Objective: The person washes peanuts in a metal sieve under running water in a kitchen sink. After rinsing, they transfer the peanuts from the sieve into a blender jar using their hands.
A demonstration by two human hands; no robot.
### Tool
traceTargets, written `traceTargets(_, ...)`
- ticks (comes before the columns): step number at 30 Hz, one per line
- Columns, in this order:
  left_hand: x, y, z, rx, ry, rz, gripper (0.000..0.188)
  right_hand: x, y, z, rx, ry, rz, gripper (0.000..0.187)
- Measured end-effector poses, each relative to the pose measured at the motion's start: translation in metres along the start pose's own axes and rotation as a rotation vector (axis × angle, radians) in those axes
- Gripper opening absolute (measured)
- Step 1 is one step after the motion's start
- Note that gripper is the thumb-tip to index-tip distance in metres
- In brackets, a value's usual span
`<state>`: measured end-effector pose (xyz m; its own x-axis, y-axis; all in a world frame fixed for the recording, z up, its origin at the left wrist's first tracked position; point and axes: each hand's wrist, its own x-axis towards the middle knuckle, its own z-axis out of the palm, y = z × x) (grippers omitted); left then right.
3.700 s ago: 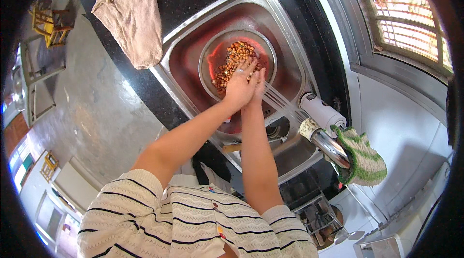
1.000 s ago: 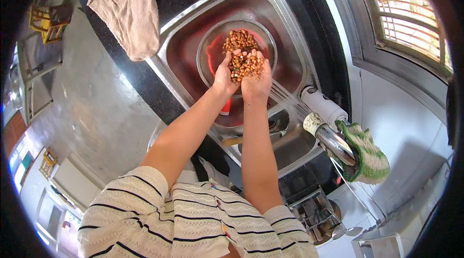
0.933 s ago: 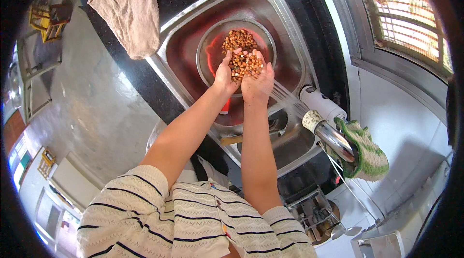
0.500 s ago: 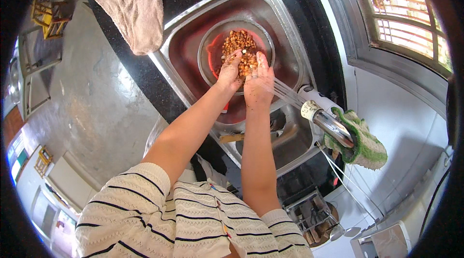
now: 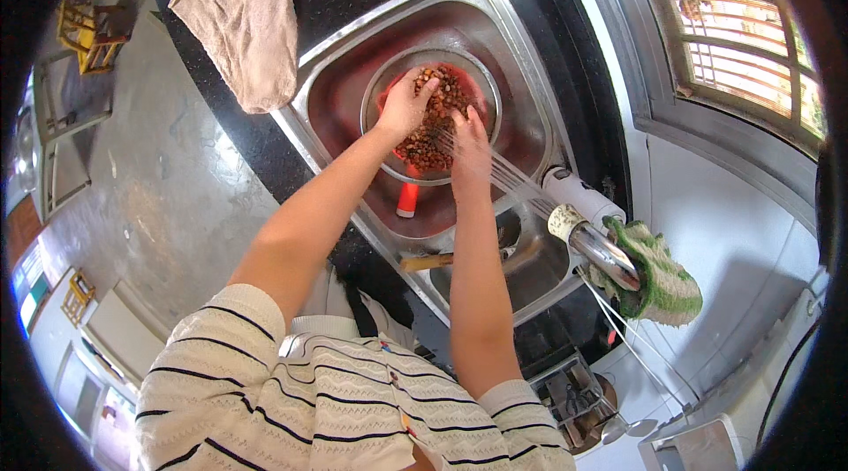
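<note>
Small brown nut-like pieces (image 5: 427, 153) lie heaped in a red strainer, whose red handle (image 5: 408, 197) sticks out toward me. Strainer and pieces rest inside a round steel bowl (image 5: 368, 100) in the larger sink basin. My left hand (image 5: 408, 106) is at the heap's left side, thumb and fingers curled round some pieces; part of its grip is hidden. On the right side of the heap, my right hand (image 5: 471, 149) has its fingers parted and touching the pieces. Water streams from the faucet (image 5: 596, 246) across the right hand into the bowl.
A beige cloth (image 5: 238, 25) lies on the black counter left of the steel sink (image 5: 309, 74). The smaller basin holds a wooden-handled utensil (image 5: 428, 262). A green and white cloth (image 5: 658, 281) hangs round the faucet. A barred window (image 5: 742, 38) is at the right.
My hands have moved apart from a side-by-side cupped pose. The left has gone farther away onto the heap, the right slightly nearer. The pieces have spread, and the red handle now shows.
</note>
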<state>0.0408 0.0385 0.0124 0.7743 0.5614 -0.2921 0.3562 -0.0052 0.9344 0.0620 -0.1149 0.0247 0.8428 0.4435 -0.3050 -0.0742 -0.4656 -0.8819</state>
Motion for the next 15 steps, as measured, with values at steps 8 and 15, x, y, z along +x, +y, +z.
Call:
traceTargets(8,0.007,0.005,-0.011,0.697,-0.217,0.526,0.046,-0.011,-0.015,0.017,-0.863,-0.020,-0.093,0.099)
traceTargets(15,-0.017,-0.022,0.004,0.852,-0.274,0.380,0.047,0.010,0.028,0.024,-0.638,0.093,0.021,0.057)
